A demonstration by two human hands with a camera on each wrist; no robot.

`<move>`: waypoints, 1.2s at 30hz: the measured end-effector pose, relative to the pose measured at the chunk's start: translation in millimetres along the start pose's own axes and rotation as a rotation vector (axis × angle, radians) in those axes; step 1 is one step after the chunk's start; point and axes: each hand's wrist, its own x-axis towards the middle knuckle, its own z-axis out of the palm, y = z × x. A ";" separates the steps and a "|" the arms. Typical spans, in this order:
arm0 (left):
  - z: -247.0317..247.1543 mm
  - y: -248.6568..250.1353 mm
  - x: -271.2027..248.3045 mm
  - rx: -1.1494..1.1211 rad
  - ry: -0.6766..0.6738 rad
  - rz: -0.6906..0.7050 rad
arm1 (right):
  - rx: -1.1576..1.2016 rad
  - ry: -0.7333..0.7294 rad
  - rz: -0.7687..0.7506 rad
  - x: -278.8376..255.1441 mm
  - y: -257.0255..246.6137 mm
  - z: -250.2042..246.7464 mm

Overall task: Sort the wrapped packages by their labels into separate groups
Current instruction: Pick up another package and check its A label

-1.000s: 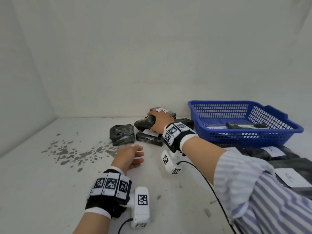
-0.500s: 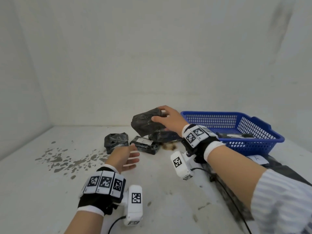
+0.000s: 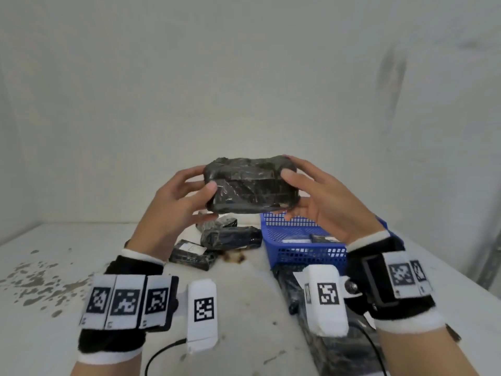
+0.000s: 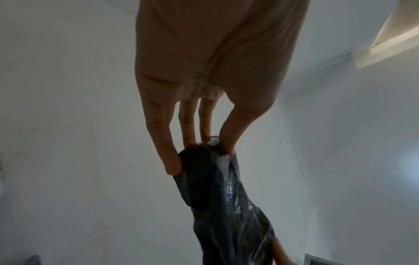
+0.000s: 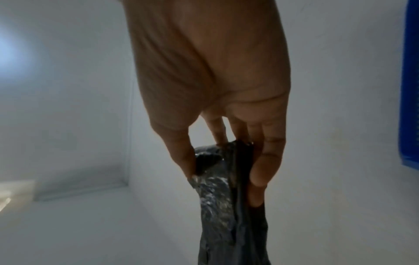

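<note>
The wrapped package (image 3: pixel 250 185) is held up in the air in front of the person, well above the tabletop (image 3: pixel 67 267), with its long axis running left to right across the view — one short end toward each hand. The left hand (image 3: pixel 177 198) pinches the left end, thumb on the near face and fingers behind and under; the right hand (image 3: pixel 318 198) pinches the right end the same way, so neither hand is nearer than the other and the package spans the gap between them. Both wrist views show thumb and fingers clamped on the crinkled black wrap. The broad face turned toward the person shows only dark film; no label is visible on it, so the label likely sits on a hidden face, and the coming move probably calls for rolling the package about its long axis to find it. Below and beyond it, other black packages (image 3: pixel 230 237) lie on the tabletop just left of the blue basket (image 3: pixel 298 253) — some with white labels showing, too small to read.
</note>
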 end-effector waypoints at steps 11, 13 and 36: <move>24.0 12.2 -5.4 -0.128 -0.186 -0.232 | -0.265 -0.234 -0.315 -26.2 4.2 -29.0; 24.0 10.2 -2.8 -0.164 -0.140 -0.144 | -0.187 -0.218 -0.264 -28.3 1.3 -33.9; 37.2 7.4 -11.1 0.101 -0.188 0.006 | -0.282 0.105 -0.117 -29.1 -2.1 -9.9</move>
